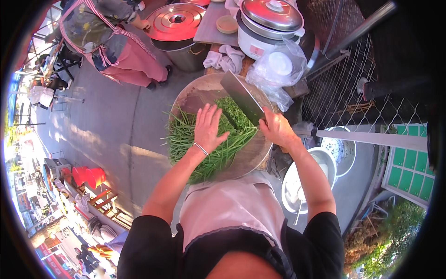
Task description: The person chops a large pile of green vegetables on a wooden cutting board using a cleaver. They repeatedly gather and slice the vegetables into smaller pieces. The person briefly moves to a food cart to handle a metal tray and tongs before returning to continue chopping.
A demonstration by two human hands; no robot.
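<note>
A large round wooden chopping board (256, 153) stands right before me. Long green stalks, which look like garlic chives (184, 139), cover its left and lower part. My left hand (209, 127), with a bracelet at the wrist, rests flat on the stalks with its fingers spread a little. In my right hand (277, 129) is the handle of a cleaver (244, 94), its broad blade tilted over the upper right of the board. Finely chopped greens (233, 111) lie in a band along the blade's left side, beyond the cut ends of the stalks.
Behind the board are a rice cooker (256, 43), a plastic bag (278, 69), a cloth (226, 59) and a large lidded pot (176, 24). A person in an apron (115, 45) stands at upper left. Metal basins (306, 153) sit at right, below a wire fence (348, 80).
</note>
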